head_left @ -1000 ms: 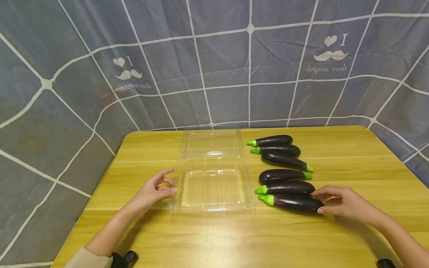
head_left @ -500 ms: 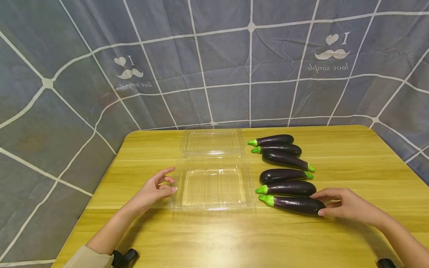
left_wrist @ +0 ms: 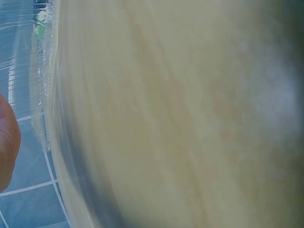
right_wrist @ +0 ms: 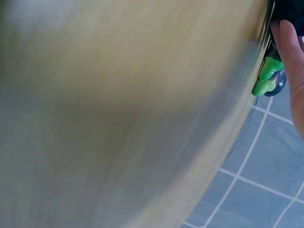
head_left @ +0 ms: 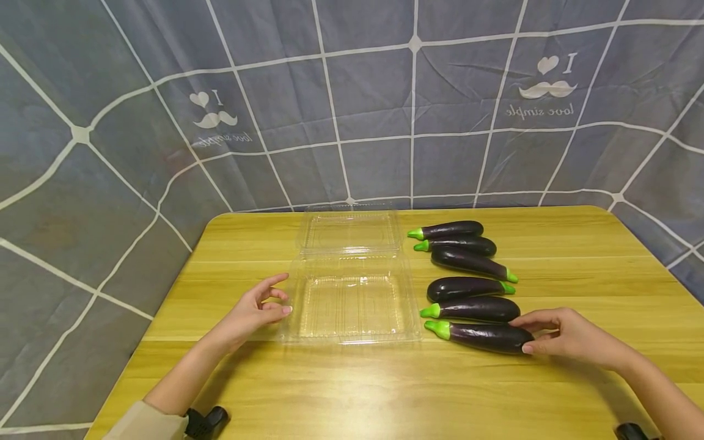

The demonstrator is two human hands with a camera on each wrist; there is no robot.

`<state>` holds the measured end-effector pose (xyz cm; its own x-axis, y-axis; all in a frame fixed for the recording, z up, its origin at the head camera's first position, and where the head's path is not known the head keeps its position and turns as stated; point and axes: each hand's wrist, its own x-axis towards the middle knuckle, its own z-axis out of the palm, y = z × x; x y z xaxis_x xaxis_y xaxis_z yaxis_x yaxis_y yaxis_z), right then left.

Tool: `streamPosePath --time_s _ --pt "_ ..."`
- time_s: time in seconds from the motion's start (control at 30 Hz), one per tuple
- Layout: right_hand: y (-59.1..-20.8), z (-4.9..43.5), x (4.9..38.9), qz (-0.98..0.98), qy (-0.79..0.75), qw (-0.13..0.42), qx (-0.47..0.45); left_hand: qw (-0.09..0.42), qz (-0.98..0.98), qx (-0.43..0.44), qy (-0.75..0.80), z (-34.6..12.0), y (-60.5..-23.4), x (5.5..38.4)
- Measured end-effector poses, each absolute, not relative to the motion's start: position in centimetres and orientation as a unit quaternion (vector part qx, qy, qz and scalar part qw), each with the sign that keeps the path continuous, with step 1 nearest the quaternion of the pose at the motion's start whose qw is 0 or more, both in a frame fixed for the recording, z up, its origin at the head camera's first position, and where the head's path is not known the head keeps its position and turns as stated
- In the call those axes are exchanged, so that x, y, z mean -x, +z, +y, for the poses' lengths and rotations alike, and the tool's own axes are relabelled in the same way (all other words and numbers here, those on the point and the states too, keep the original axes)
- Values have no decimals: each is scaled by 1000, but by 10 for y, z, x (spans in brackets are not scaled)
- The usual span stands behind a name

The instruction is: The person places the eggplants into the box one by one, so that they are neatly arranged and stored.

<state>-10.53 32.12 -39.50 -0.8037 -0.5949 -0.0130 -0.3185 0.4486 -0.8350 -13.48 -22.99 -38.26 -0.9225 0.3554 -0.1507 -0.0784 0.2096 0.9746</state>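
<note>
A clear plastic clamshell container (head_left: 352, 333) lies opened flat on the wooden table, its lid (head_left: 352, 244) toward the back. My left hand (head_left: 250, 315) is at its left rim, fingers loosely bent and thumb tip right by the edge, with nothing held. To the right lie several dark purple eggplants with green stems, in a rough column. The nearest eggplant (head_left: 486, 337) points its stem left. My right hand (head_left: 572, 339) holds its blunt right end, thumb on the near side and index finger on the far side. The right wrist view shows the thumb (right_wrist: 292, 52) against a dark surface.
Behind the nearest one lies another eggplant (head_left: 478, 309), close alongside. The farthest eggplant (head_left: 452, 230) is near the back edge of the table (head_left: 341, 397). A grey curtain (head_left: 374, 110) with white grid lines surrounds the table's back and sides.
Both hands stay in place at the container and the eggplant. Only a very slight shift of the head view shows.
</note>
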Motion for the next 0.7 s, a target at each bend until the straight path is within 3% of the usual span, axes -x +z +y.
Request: streamPosePath --time_s 0.7 --pt "-386 319 104 831 -468 148 262 179 761 -85 618 -230 -384 136"
